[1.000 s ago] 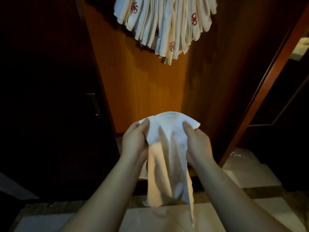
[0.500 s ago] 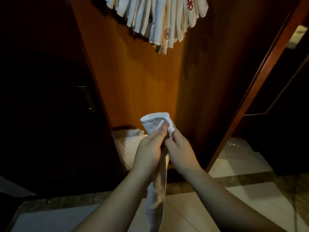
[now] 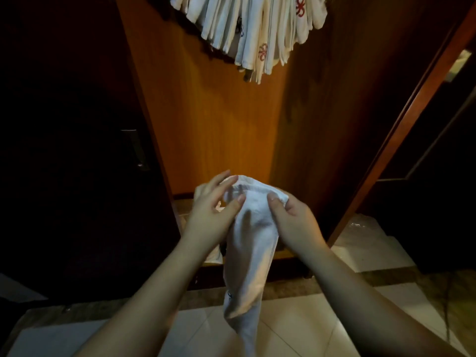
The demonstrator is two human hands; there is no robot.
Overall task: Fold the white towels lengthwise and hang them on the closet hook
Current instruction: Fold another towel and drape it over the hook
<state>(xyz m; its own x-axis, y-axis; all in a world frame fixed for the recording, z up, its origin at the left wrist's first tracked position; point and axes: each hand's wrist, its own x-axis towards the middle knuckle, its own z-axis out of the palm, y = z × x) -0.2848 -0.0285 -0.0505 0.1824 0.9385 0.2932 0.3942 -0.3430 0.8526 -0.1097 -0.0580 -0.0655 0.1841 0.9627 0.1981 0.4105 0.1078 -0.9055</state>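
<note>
Dim room, lit warmly from the near side. An orange-brown wooden closet panel [image 3: 211, 119] stands ahead, meeting a darker wooden panel [image 3: 334, 130] at an inner corner. At left, a dark door [image 3: 64, 150] carries a metal handle [image 3: 135, 149]. Pale glossy floor tiles [image 3: 296, 328] lie below, crossed by a brown stone strip [image 3: 386, 279].

No readable words, numbers or brand names appear anywhere in the view. The only marks are red embroidered emblems, looped like a knot or flower, on the hanging white towels [image 3: 257, 29] at the top: one [image 3: 263, 51] low on a towel near the middle of the bunch, another [image 3: 299, 7] on a towel further right. They carry no legible lettering. A small dark mark [image 3: 229, 295] sits near the edge of the held towel [image 3: 247, 253], too small to read.
</note>
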